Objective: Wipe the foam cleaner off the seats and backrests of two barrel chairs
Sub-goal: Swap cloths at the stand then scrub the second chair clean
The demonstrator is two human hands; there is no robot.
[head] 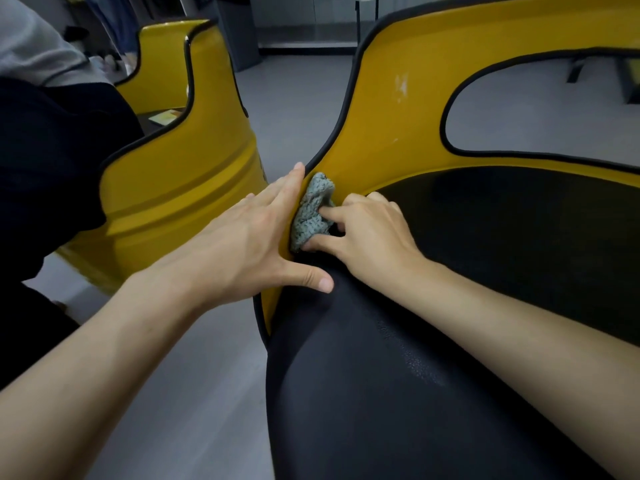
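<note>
A yellow barrel chair (408, 109) with black edge trim fills the right side, its black padded seat (433, 358) in front of me. My right hand (370, 233) presses a bunched grey cloth (311, 209) against the inner left wall, where the yellow side meets the seat. My left hand (252, 237) lies flat on the chair's left rim, fingers spread along the outside and thumb on the seat edge. A whitish smear (401, 85) shows high on the yellow backrest. A second yellow barrel chair (183, 174) stands to the left.
A person in dark clothes and a grey top (45, 140) is at the left, partly covering the second chair. Grey floor (287, 109) runs between the two chairs. A dark cabinet (239, 36) and furniture legs (588, 67) stand at the back.
</note>
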